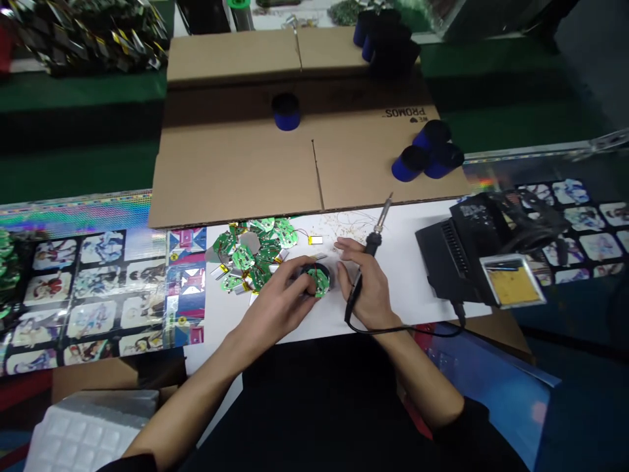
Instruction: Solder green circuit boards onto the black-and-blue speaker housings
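- left hand (275,295): closed; fingers wrapped around a round green circuit board (320,283) sitting on a black round part (328,269), mostly hidden; board lies near the middle of the white sheet (413,262) on the desk;
- right hand (369,288): closed on the black grip of a soldering iron (374,242); tip points away, apart from the board; cord (403,330) runs to a black soldering station (455,259);
- handling: board judged light, stiff, fragile; best taken by its rim; iron light, held by the grip only;
- beside: heap of green circuit boards (255,252); small foil-wrapped cell (315,240); wire scraps (354,226);
- beyond: cardboard sheet (236,177), upside-down print reading "PROMOS"; blue-and-black cylinders (411,162);
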A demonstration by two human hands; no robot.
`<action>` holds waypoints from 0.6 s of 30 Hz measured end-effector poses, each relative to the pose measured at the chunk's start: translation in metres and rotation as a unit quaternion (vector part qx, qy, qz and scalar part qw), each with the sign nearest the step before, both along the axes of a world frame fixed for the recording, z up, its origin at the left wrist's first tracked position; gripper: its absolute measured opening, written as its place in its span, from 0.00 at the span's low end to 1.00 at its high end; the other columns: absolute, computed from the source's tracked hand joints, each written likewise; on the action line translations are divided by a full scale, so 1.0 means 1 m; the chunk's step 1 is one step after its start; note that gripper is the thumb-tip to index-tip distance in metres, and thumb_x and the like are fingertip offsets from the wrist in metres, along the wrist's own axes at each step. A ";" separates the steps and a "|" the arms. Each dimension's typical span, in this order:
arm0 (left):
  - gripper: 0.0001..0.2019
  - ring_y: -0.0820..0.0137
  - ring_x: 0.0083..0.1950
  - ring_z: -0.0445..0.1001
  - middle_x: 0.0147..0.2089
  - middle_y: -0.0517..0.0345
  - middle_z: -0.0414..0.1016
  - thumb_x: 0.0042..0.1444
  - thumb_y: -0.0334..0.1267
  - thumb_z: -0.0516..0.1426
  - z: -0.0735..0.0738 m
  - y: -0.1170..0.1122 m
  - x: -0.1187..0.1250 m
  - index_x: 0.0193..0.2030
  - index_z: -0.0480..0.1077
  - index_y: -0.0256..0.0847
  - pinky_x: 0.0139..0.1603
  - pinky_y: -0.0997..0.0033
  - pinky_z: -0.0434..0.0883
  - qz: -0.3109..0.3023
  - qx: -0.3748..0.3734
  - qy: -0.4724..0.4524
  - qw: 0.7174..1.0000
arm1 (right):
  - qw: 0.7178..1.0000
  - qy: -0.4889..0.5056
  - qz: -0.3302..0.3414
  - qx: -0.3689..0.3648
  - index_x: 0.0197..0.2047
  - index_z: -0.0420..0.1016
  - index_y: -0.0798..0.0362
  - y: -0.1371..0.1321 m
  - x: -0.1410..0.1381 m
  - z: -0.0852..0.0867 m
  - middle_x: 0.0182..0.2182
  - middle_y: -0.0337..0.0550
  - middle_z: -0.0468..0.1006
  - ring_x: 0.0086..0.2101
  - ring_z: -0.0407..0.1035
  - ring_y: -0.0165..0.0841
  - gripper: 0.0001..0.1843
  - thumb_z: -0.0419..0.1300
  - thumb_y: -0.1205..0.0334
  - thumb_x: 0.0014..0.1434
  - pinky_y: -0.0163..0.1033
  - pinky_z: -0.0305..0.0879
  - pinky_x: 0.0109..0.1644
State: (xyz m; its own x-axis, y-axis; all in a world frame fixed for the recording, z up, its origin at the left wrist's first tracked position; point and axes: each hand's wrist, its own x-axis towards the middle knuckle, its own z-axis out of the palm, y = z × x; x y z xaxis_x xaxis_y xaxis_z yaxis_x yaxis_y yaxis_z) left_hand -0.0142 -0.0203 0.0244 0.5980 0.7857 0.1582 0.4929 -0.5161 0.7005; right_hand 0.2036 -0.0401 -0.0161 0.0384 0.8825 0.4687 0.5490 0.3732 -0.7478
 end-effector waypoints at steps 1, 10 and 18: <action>0.04 0.56 0.67 0.77 0.66 0.40 0.73 0.68 0.31 0.61 0.003 0.001 -0.004 0.43 0.69 0.43 0.66 0.49 0.78 0.004 -0.024 -0.015 1.000 | 1.000 -0.011 0.003 0.005 0.57 0.70 0.46 0.008 -0.004 -0.002 0.61 0.53 0.81 0.62 0.78 0.42 0.14 0.59 0.70 0.72 0.57 0.81 0.64; 0.10 0.54 0.68 0.77 0.63 0.51 0.80 0.62 0.31 0.66 0.055 0.054 -0.104 0.39 0.67 0.45 0.71 0.38 0.76 0.135 -0.079 -0.129 0.979 | 0.997 -0.075 0.031 -0.014 0.57 0.69 0.47 0.022 -0.012 -0.018 0.63 0.54 0.79 0.60 0.78 0.44 0.17 0.57 0.73 0.69 0.54 0.81 0.61; 0.28 0.72 0.35 0.66 0.33 0.64 0.70 0.50 0.56 0.73 0.031 0.209 -0.225 0.29 0.61 0.41 0.55 0.43 0.82 0.491 0.168 -0.002 0.855 | 0.987 -0.137 0.080 0.004 0.57 0.70 0.48 0.028 -0.015 -0.014 0.62 0.55 0.80 0.58 0.77 0.45 0.18 0.57 0.76 0.68 0.56 0.78 0.61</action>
State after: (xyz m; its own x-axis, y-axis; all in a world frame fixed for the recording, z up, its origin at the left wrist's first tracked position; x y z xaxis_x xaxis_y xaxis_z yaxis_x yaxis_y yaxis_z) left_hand -0.2394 0.1884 0.0552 -0.3241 0.8183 0.4746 0.8026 -0.0277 0.5958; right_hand 0.1883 -0.0116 -0.0305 -0.2306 0.8632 0.4492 0.6632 0.4772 -0.5766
